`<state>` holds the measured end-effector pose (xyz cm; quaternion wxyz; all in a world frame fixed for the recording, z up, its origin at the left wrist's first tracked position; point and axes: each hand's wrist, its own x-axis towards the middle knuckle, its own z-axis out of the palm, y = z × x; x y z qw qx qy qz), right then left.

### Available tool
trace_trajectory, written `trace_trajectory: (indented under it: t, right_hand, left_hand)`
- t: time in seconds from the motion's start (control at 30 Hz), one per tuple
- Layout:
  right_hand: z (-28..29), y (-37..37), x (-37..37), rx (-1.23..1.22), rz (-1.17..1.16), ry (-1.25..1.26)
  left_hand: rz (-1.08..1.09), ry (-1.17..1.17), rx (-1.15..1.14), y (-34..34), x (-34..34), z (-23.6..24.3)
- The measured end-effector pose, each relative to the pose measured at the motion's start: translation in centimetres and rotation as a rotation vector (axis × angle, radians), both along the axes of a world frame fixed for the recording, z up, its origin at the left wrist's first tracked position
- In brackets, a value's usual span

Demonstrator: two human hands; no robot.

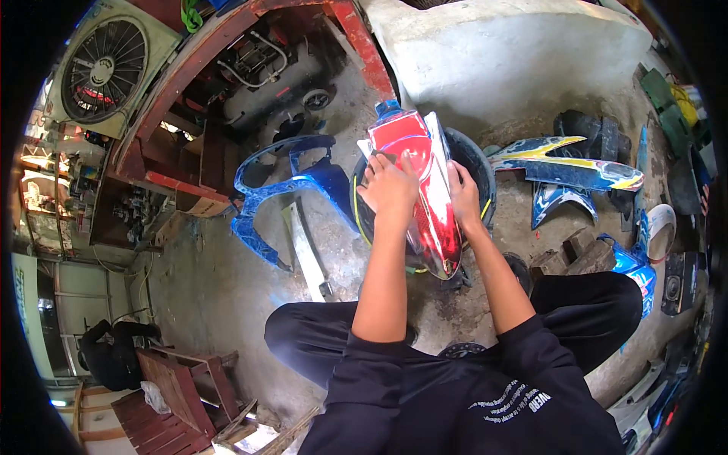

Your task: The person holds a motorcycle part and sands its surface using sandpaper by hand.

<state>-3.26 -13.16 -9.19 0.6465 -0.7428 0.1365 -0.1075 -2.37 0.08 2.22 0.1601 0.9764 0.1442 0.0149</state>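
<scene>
A glossy red and white motorcycle fairing panel (434, 220) with a blue tip lies lengthwise in front of me, across a round black tub (474, 155). My left hand (390, 186) rests on the panel's upper left part, its fingertips pressing a small dark flat piece, perhaps sandpaper, against the red surface. Along the panel's right edge, my right hand (465, 193) grips the side with its fingers bent over it; part of its thumb side is hidden. The tub's inside is mostly covered by the panel.
A blue fairing frame (258, 189) and a pale strip (307, 254) lie on the concrete floor at left. Blue, white and yellow panels (565, 171) and wood blocks (580, 254) are at right. Behind stand an air compressor (277, 87) and a white wall (508, 61). Another person (114, 353) bends at far left.
</scene>
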Motion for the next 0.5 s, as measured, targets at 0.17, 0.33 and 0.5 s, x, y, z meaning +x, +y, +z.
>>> trace_trajectory:
  t: [0.17, 0.33, 0.5]
  right_hand:
    - [-0.6, -0.8, -0.2, 0.038, -0.014, -0.011]
    - [0.1, 0.1, -0.4, -0.023, 0.006, -0.041]
    - [-0.9, -0.2, 0.2, 0.001, 0.018, -0.045]
  left_hand:
    - [-0.091, 0.044, 0.089, -2.5, -3.1, -0.2]
    - [-0.018, 0.004, -0.082, -0.2, -0.9, 0.2]
    - [0.024, 0.011, 0.018, -2.4, -1.7, -0.3]
